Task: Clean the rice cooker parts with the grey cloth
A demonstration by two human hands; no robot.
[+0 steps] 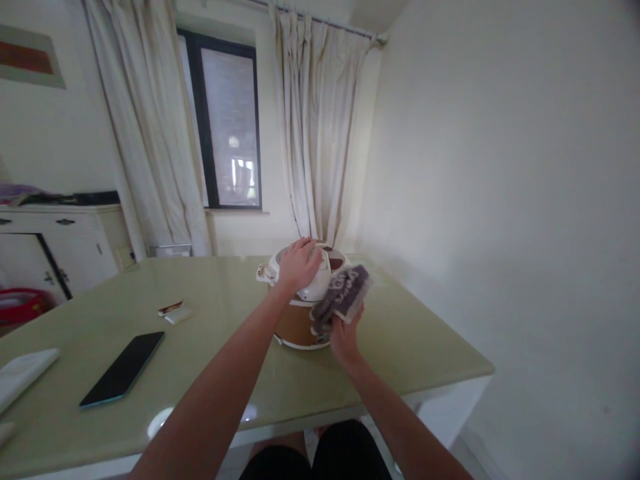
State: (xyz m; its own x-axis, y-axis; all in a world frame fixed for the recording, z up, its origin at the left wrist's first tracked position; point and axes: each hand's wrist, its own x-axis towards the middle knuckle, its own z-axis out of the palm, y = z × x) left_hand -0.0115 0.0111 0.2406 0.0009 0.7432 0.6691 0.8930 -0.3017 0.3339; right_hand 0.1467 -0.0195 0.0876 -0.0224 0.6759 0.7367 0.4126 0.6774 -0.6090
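1. One pale green glossy table (225,380) fills the lower half of the view, and everything handled stands on it.
2. Two cream curtains are counted, a left curtain (145,133) and a right curtain (315,133), hung either side of one dark-framed window (230,127).
3. One white cabinet (75,247) is seen against the far left wall, with one red tub (17,303) partly visible below it.
4. One rice cooker (295,327), brown-bodied with a white lid (316,291), is set upright toward the table's far right part, near the right curtain.
5. Two hands are in view.
   - The left hand (299,265) is laid on top of the lid, its fingers bent over the crown. Whether the lid is actually clasped cannot be told.
   - The right hand (345,337) is closed around the lower end of the cloth, just beside the cooker's right flank.
6. One grey patterned cloth (343,297) is held bunched in the right hand and is pressed against the lid's right edge and the cooker's side.
7. One dark phone (123,369) is lying flat, screen up, well apart from the cooker on the table's left.
8. One white folded item (25,372) is lying at the table's left edge.
9. Two small oblong objects (175,311) are lying side by side between the phone and the cooker. They are too small to identify.
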